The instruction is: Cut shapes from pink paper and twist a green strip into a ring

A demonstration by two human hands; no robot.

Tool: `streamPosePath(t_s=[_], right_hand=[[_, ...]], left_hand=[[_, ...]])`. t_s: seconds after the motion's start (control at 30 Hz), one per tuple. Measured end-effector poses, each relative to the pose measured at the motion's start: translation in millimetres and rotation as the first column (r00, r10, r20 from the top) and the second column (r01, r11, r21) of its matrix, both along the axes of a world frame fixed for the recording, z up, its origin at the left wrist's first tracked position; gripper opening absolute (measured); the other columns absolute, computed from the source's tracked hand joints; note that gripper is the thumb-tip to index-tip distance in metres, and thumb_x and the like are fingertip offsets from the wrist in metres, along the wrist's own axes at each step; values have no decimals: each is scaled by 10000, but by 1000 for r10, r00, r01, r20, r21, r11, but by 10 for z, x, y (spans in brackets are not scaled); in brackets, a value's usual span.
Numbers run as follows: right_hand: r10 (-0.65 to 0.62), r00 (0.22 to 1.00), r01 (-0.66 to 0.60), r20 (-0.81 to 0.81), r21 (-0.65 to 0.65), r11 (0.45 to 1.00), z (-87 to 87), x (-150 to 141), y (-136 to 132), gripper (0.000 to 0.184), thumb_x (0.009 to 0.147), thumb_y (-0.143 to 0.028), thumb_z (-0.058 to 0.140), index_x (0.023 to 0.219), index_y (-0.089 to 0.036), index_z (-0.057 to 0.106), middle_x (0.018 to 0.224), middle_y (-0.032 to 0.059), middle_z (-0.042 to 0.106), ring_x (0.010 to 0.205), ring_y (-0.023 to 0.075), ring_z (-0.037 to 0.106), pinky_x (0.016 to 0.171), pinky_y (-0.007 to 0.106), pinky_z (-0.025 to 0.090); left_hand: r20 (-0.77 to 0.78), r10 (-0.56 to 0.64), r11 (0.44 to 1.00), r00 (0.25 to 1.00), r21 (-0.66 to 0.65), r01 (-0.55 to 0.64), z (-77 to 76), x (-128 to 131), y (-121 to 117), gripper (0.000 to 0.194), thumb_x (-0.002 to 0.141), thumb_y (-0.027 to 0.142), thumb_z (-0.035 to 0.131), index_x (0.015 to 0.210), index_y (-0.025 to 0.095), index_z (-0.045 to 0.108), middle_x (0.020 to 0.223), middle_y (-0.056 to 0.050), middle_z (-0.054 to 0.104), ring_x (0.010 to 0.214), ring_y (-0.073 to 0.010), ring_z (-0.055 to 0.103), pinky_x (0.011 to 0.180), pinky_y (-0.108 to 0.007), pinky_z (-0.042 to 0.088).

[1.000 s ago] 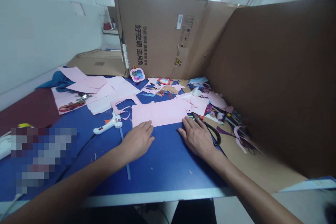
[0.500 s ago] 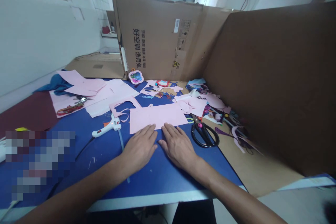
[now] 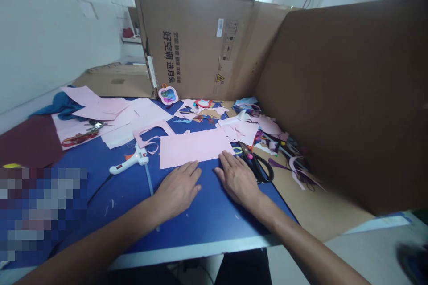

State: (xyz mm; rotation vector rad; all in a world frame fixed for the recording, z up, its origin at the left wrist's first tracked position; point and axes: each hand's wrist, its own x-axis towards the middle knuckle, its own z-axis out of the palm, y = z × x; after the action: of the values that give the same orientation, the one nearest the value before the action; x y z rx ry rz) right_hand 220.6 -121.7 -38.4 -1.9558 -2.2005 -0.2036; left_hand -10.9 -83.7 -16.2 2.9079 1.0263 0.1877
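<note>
A pink rectangular sheet of paper (image 3: 195, 148) lies flat on the blue tabletop. My left hand (image 3: 179, 187) rests palm down, its fingertips at the sheet's near edge. My right hand (image 3: 239, 178) is also palm down with fingers stretched out, touching or very close to the sheet's lower right corner. Both hands are empty. Beside my right hand are black-handled scissors (image 3: 257, 164), partly hidden behind it. A white glue gun (image 3: 130, 160) lies to the left of the sheet, next to a pink paper piece with a cut-out (image 3: 137, 132).
Tall cardboard panels (image 3: 200, 49) wall in the back and right. Paper scraps (image 3: 239, 131) lie at the back right. Larger pink sheets (image 3: 117, 120) sit at the left with red-handled scissors (image 3: 80, 137). A flower-shaped ornament (image 3: 168, 95) leans on the cardboard.
My right hand has slid right along the sheet's near edge, toward the black scissors. My left hand stays about where it was. The whole view has shifted slightly.
</note>
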Motion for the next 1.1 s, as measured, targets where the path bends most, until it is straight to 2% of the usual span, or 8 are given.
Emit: streamPosePath(t_s=[0.2,0.3,0.43,0.6,0.7,0.8,1.1], right_hand=[[-79,995,79,53,4,997,83,72,19,549,1115,-411,412,1495,-48,568,1541,247,569,1429,347,552,1222,518,352],[14,999,-15,30,47,999,133,-11,39,522,1111,-378,430,1528,-87,546,1592,210,528,1469,331,511,1235,509,344],[177,984,-176,-21,25,984,78,-143,63,553,1114,-394,425,1568,-90,510,1638,172,478,1508,294,472,1239,447,377],[177,984,-178,-36,-15,984,-18,-195,70,555,1112,-349,400,1570,-55,508,1644,193,457,1527,297,450,1248,444,382],[171,985,-172,-39,-19,985,-29,-192,65,547,1101,-310,394,1575,-60,504,1646,184,454,1534,287,442,1258,444,374],[165,986,-165,-29,-17,986,-28,-195,62,548,1100,-310,385,1577,-70,506,1651,174,450,1531,288,447,1257,453,378],[173,985,-173,-13,14,985,-51,-193,43,540,1100,-321,392,1556,-66,529,1633,182,479,1511,304,473,1244,459,390]], left_hand=[[-8,2,1000,1000,2,-2,16,23,-11,420,1032,287,499,1393,110,619,1566,-192,564,1462,-321,515,1203,-475,426],[-4,3,1000,1000,-6,-3,30,28,-24,410,1022,287,516,1374,109,628,1545,-196,582,1451,-323,527,1195,-476,431],[3,5,1000,1000,1,-5,60,31,-45,421,1029,302,507,1385,108,620,1542,-199,584,1441,-320,537,1191,-481,430],[11,28,999,1000,24,-28,34,151,-63,447,1054,274,457,1438,81,582,1553,-201,573,1454,-314,525,1228,-473,374],[21,33,999,999,14,-33,-24,250,-71,461,1059,279,459,1458,72,562,1620,-196,503,1512,-310,453,1262,-459,320],[17,48,999,999,12,-49,-50,300,-85,460,1060,289,462,1449,66,565,1607,-207,514,1508,-314,457,1258,-458,319],[-79,142,989,987,39,-140,122,252,-190,426,1047,295,483,1368,42,604,1480,-265,602,1385,-363,566,1173,-496,418]])
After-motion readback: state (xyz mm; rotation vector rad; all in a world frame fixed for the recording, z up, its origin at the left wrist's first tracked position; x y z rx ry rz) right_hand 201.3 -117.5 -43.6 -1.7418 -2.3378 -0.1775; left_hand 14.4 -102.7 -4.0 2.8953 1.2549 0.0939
